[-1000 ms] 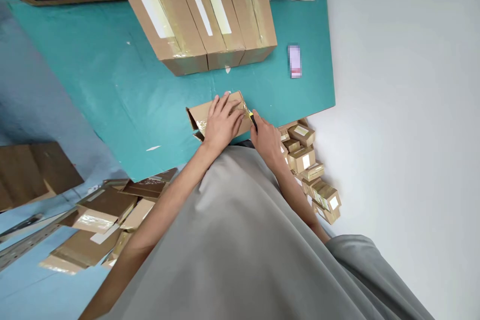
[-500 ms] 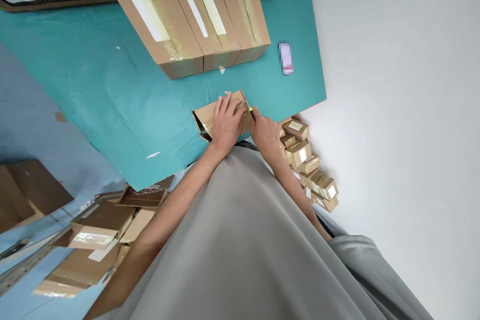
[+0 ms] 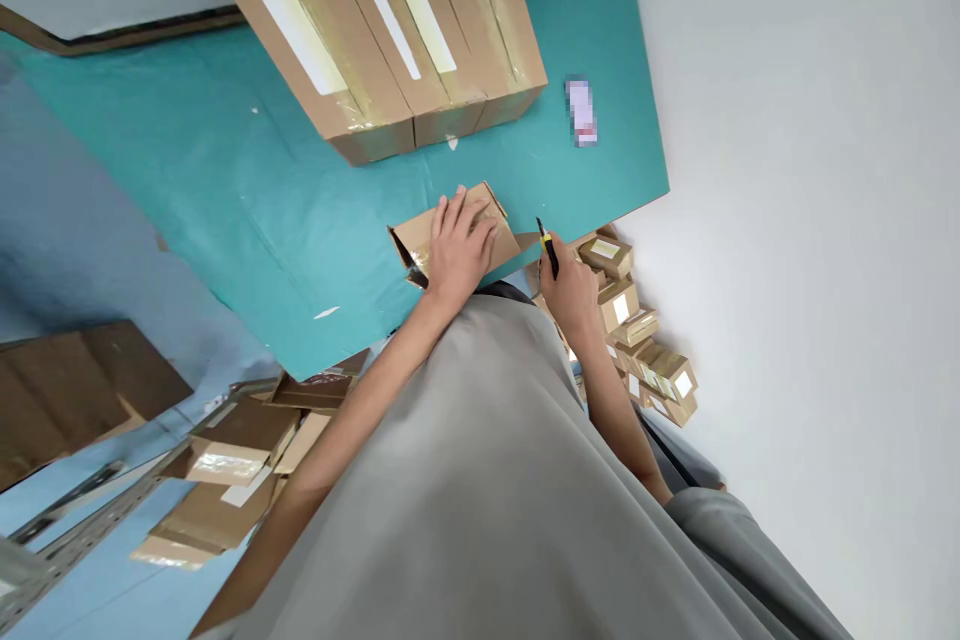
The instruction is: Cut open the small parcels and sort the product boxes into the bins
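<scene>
A small taped cardboard box [image 3: 491, 212] lies near the front edge of the teal table [image 3: 247, 180]. My left hand [image 3: 457, 250] rests flat on top of it with fingers spread, pressing it down. My right hand [image 3: 571, 288] is closed round a yellow and black utility knife [image 3: 547, 248], held just off the box's right end, blade pointing up and away. A loose flap sticks out at the box's right side.
Three long taped cartons [image 3: 390, 30] lie side by side at the back of the table. A small blurred item [image 3: 581, 112] lies at the right. Several small boxes [image 3: 637, 330] are piled on the floor on the right; flattened cartons [image 3: 232, 460] lie lower left.
My right hand has drawn the knife away from the box's right end, to the right and toward me. The box end now shows a loose flap. My left hand stays on the box.
</scene>
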Tool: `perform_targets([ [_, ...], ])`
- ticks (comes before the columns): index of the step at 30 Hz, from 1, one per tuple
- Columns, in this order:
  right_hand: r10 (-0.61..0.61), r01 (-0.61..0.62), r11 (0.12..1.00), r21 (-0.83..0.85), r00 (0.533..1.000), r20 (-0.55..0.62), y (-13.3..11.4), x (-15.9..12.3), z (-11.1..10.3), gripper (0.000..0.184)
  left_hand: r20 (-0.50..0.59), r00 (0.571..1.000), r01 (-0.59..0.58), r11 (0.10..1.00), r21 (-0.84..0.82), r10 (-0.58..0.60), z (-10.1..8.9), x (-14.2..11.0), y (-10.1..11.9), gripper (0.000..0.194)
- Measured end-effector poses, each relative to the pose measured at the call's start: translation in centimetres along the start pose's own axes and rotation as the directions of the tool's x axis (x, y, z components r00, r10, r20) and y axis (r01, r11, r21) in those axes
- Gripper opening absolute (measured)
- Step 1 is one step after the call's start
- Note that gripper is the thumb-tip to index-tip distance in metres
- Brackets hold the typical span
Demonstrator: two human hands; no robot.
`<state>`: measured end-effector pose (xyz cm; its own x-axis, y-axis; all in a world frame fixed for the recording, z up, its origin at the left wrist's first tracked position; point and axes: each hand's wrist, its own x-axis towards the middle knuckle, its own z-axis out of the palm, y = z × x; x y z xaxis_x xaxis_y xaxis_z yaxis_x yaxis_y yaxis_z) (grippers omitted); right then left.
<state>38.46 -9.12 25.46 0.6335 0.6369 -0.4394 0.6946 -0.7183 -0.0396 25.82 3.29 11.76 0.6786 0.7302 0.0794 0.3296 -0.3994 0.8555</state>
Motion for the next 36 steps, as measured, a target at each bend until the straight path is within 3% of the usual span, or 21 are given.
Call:
perform_targets([
  [4, -0.046, 0.061, 0.993, 0.104, 0.989, -0.139, 1.0, 3.5, 1.4, 0.061, -0.034, 0.999, 0.015, 0.999, 0.051, -0.013, -1.3, -0.7, 0.6, 0.040],
  [7, -0.050, 0.072, 0.989, 0.131, 0.985, -0.166, 2.7, 7.9, 3.5, 0.061, -0.191, 0.977, 0.122, 0.985, 0.122, -0.097, -3.2, -2.6, 0.7, 0.049],
  [11, -0.042, 0.051, 0.991, 0.121, 0.996, -0.078, 5.1, 13.6, 7.2, 0.062, -0.390, 0.876, 0.347, 0.932, 0.103, -0.283, -4.5, -6.3, -0.1, 0.076],
  [14, -0.009, 0.006, 0.995, 0.098, 0.999, 0.031, 6.4, 16.6, 9.4, 0.065, -0.415, 0.804, 0.461, 0.887, -0.020, -0.427, -3.9, -8.2, -1.0, 0.086],
  [17, 0.010, -0.017, 0.997, 0.078, 0.996, 0.091, 7.0, 18.5, 10.2, 0.069, -0.406, 0.736, 0.526, 0.835, -0.161, -0.542, -3.0, -9.1, -1.7, 0.085],
  [19, -0.055, 0.047, 0.994, 0.101, 0.996, 0.075, 6.6, 19.0, 9.9, 0.068, -0.401, 0.710, 0.538, 0.813, -0.222, -0.579, -2.8, -9.4, -1.8, 0.082],
  [22, -0.257, 0.228, 0.939, 0.259, 0.962, 0.086, 4.9, 18.3, 8.2, 0.066, -0.414, 0.693, 0.544, 0.805, -0.237, -0.590, -3.0, -9.8, -1.9, 0.082],
  [25, -0.487, 0.377, 0.809, 0.451, 0.859, 0.156, 2.4, 16.1, 6.1, 0.074, -0.424, 0.685, 0.560, 0.800, -0.215, -0.593, -3.4, -10.2, -1.9, 0.083],
  [28, -0.639, 0.522, 0.714, 0.467, 0.759, 0.129, -0.1, 14.1, 4.4, 0.072, -0.410, 0.682, 0.571, 0.791, -0.218, -0.605, -3.7, -10.2, -2.0, 0.087],
  [32, -0.694, 0.614, 0.701, 0.364, 0.704, 0.150, -1.9, 13.7, 3.2, 0.061, -0.374, 0.684, 0.581, 0.777, -0.241, -0.627, -3.6, -9.5, -1.9, 0.091],
  [36, -0.689, 0.627, 0.715, 0.309, 0.705, 0.166, -0.6, 15.8, 3.1, 0.060, -0.359, 0.686, 0.584, 0.773, -0.247, -0.633, -3.3, -8.7, -1.5, 0.092],
])
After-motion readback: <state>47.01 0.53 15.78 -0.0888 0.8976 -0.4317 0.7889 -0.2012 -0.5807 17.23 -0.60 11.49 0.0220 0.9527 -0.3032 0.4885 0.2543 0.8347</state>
